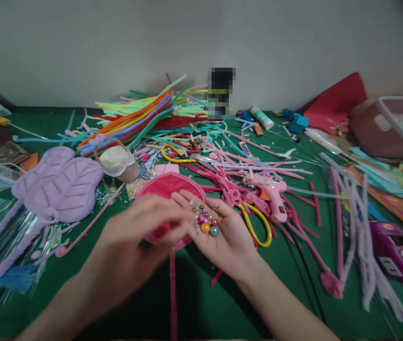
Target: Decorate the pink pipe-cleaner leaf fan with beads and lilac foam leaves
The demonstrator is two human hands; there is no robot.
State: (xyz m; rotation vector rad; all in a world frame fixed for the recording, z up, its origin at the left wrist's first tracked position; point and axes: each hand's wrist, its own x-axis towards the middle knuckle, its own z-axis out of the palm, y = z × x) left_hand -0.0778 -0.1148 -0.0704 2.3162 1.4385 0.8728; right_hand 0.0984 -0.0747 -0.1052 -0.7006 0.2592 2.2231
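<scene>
My right hand [222,232] lies palm up over the green table [275,284], cupping several small coloured beads [205,221]. My left hand [144,232] is blurred beside it, fingers bunched and reaching to the beads; whether it pinches one I cannot tell. Under both hands sits a pink woven pipe-cleaner disc [167,187] with a pink stem [173,293] running toward me.
A pink glue gun [272,194] and yellow-handled scissors [258,227] lie right of the hands. A heap of coloured pipe cleaners [144,118] fills the back. Purple butterfly wings [59,182] are at left, a purple power strip [400,251] and red bin [389,125] at right.
</scene>
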